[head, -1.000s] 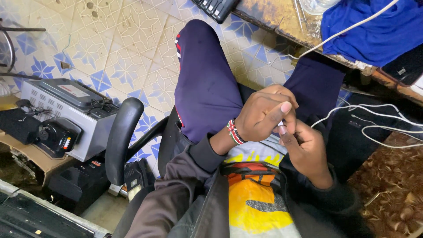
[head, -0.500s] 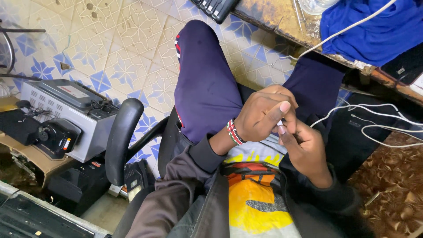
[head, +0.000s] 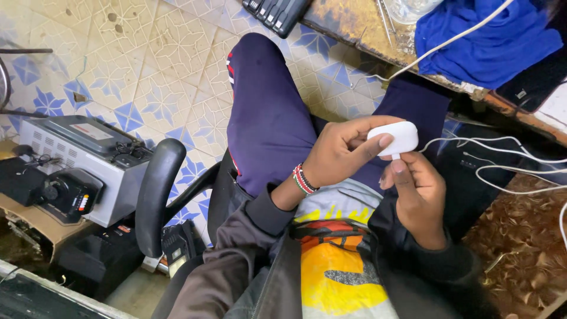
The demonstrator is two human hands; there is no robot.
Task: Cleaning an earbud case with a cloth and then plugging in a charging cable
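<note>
Grip, left hand (head: 342, 153): fingers and thumb are clenched around a small white rounded charger block (head: 394, 138), grasping it from its left side; the thumb lies along its lower front edge.
Grip, right hand (head: 416, 195): held just below the block, thumb raised so that its tip touches the short stub under the block; whether this hand pinches anything cannot be told.
Charger block: sits at the fingertips of the left hand, above the right hand, over the person's lap and clear of any surface; its long side runs roughly level.
Wrist: a red, white and green beaded bracelet (head: 303, 179) circles the left wrist, just above a dark sleeve cuff.
White cables (head: 502, 171): loop to the right of the hands, near the block; whether they join it is hidden by the right hand.
Seat: the person sits in a black chair, its padded armrest (head: 156, 192) to the left of the left arm.
Counter (head: 360, 23): a worn counter edge runs across the top right, carrying a blue cloth (head: 484, 41) and a white cord.
Floor: patterned tiles (head: 153, 53) in blue and cream; a grey metal box (head: 82, 159) stands at the far left.
</note>
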